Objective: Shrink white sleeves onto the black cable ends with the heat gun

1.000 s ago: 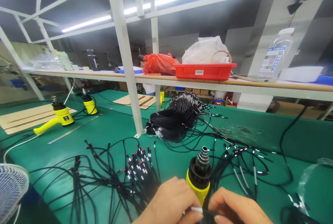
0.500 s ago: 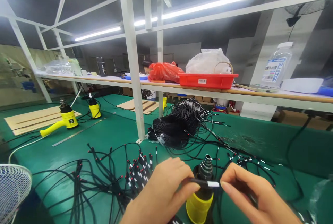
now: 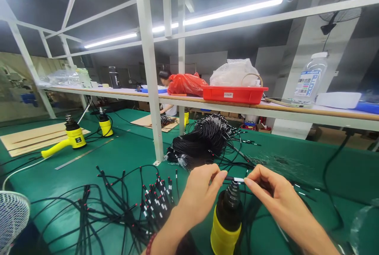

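Note:
Between my two hands a black cable (image 3: 229, 178) with a white sleeve (image 3: 238, 180) on it is held level. My left hand (image 3: 204, 192) pinches its black part, and my right hand (image 3: 274, 192) pinches the white end. The sleeve sits right over the metal nozzle of a yellow heat gun (image 3: 226, 223), which stands upright with its nozzle pointing up. Whether the sleeve touches the nozzle I cannot tell. Left of my left hand lie several black cables with white and red marked ends (image 3: 158, 199).
A large bundle of black cables (image 3: 195, 144) lies behind my hands on the green table (image 3: 118, 152). A white post (image 3: 154, 89) rises left of it. Above, a shelf holds a red tray (image 3: 233, 94) and a bottle (image 3: 310, 77). Another yellow heat gun (image 3: 74, 138) stands left. A person sits beyond.
Both hands have moved up and away from me, bringing the cable from in front of the heat gun to above its nozzle. A person has come into view behind the post.

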A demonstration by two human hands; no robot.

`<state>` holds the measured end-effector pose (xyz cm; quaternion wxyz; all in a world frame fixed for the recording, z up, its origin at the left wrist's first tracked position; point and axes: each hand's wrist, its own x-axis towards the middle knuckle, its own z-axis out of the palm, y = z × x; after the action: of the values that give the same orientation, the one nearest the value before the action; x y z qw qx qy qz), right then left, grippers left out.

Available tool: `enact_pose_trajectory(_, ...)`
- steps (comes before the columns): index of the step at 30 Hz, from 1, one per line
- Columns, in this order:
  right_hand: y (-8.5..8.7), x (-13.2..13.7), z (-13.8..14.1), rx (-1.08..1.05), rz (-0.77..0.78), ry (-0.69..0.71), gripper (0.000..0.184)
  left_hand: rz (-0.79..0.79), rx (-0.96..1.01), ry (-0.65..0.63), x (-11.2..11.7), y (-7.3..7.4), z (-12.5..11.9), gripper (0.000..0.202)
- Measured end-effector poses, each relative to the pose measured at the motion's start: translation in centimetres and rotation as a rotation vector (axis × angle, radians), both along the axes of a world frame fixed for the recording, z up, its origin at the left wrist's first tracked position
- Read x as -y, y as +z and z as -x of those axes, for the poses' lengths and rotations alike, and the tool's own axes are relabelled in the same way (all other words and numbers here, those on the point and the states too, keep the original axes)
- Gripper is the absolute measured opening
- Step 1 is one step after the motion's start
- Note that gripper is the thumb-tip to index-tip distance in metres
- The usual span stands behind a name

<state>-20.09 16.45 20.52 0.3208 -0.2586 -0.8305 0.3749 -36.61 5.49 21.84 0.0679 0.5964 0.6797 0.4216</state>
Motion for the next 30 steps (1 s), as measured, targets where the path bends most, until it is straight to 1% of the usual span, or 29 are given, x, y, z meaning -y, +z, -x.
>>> enact_pose_trajectory(3,-0.3,-0.3,0.1,0.017,-0.014,-0.03,0.034,-0.021,0.037,0.008,-0.3,-0.5,0.0,0.04)
enact_pose_trajectory(9,-0.4,-0.7,0.3,0.041,-0.04,-0.048,0.033,-0.017,0.069,0.005,-0.6,-0.7,0.0,0.039)
enact_pose_trajectory(16,0.4,0.2,0.4,0.04,-0.004,-0.061,0.03,0.008,0.107,0.003,-0.7,-1.1,0.2,0.04)
enact_pose_trajectory(24,0.6,0.3,0.5,0.034,0.025,-0.064,0.028,0.004,0.118,-0.006,-0.9,-1.4,0.4,0.038)
enact_pose_trajectory(30,0.5,0.2,0.6,0.068,0.005,-0.087,0.028,0.008,0.144,-0.014,-1.0,-1.1,0.5,0.036)
